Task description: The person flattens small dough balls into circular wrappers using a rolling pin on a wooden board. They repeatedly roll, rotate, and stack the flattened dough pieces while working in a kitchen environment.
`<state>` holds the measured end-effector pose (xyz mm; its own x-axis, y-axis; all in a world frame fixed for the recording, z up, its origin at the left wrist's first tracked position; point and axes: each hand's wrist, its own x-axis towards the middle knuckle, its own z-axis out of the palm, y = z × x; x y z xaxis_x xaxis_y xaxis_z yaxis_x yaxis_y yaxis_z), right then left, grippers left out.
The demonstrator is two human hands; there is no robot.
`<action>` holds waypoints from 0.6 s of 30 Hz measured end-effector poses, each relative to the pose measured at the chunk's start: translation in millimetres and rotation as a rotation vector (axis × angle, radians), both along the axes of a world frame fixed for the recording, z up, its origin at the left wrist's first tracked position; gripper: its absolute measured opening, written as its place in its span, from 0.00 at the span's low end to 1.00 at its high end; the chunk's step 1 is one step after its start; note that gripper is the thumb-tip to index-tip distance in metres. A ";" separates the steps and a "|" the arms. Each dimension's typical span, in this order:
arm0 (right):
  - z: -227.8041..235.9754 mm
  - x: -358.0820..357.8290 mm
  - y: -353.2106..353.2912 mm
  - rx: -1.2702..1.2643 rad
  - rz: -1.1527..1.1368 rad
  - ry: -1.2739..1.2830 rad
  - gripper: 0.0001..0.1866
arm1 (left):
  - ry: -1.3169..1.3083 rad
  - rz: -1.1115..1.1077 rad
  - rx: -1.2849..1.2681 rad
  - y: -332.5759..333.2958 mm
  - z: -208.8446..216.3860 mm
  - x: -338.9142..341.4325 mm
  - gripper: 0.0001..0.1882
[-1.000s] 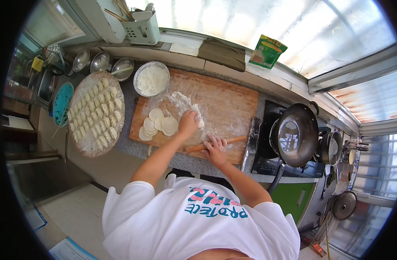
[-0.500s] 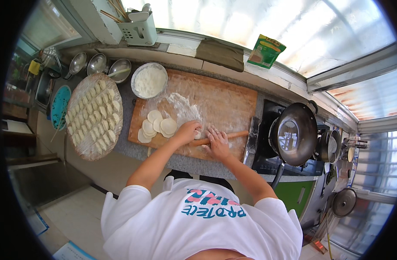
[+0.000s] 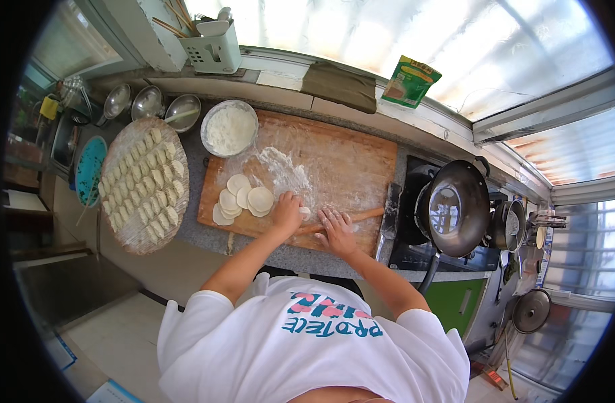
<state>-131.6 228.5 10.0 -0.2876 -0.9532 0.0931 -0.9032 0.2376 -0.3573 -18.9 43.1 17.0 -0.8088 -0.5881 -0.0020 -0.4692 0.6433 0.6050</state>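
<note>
On the floured wooden board (image 3: 347, 158), my left hand (image 3: 288, 212) is closed around the edge of a small piece of dough (image 3: 304, 213). My right hand (image 3: 337, 231) lies over a wooden rolling pin (image 3: 369, 215), its floury fingers stretched out and apart. The pin slants from beside the left hand toward the board's right edge. Left of my left hand rest several round dough wrappers (image 3: 260, 199), overlapping in a loose pile. Loose flour (image 3: 284, 168) is smeared across the board beyond that hand.
A bowl of flour (image 3: 229, 129) stands at the board's far left corner. Farther left, a round tray (image 3: 176, 228) carries rows of dumplings (image 3: 146, 180). A cleaver (image 3: 390, 215) lies along the board's right edge, beside a wok (image 3: 455, 208) on the stove. Metal bowls (image 3: 184, 111) line the back.
My left hand has shifted slightly left and nearer to me, and the dough beside its fingers shows more. My right hand and the rolling pin have moved slightly toward me.
</note>
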 end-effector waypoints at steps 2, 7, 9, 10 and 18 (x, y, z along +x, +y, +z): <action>-1.5 1.0 4.0 0.006 0.005 -0.010 0.37 | 0.009 -0.063 0.147 -0.3 -3.7 0.3 0.17; 2.4 -2.4 -11.3 -0.008 -0.044 -0.039 0.37 | 0.045 -0.098 0.330 -9.4 -9.4 -0.9 0.18; 1.3 -2.5 -15.8 -0.010 -0.067 -0.036 0.37 | 0.014 -0.189 0.300 -26.9 -7.7 -8.0 0.20; -0.8 -2.7 -17.6 -0.002 -0.079 -0.027 0.37 | 0.018 -0.257 0.253 -33.2 -6.7 -11.0 0.21; 4.9 -39.4 -94.7 -0.096 -0.138 0.077 0.29 | 0.070 -0.334 0.317 -57.5 8.6 -46.7 0.25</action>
<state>-170.9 133.8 14.9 -0.4039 -0.8906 0.2087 -0.8898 0.3296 -0.3157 -65.6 -14.4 25.6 -0.9585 -0.2742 -0.0777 -0.2182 0.5308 0.8190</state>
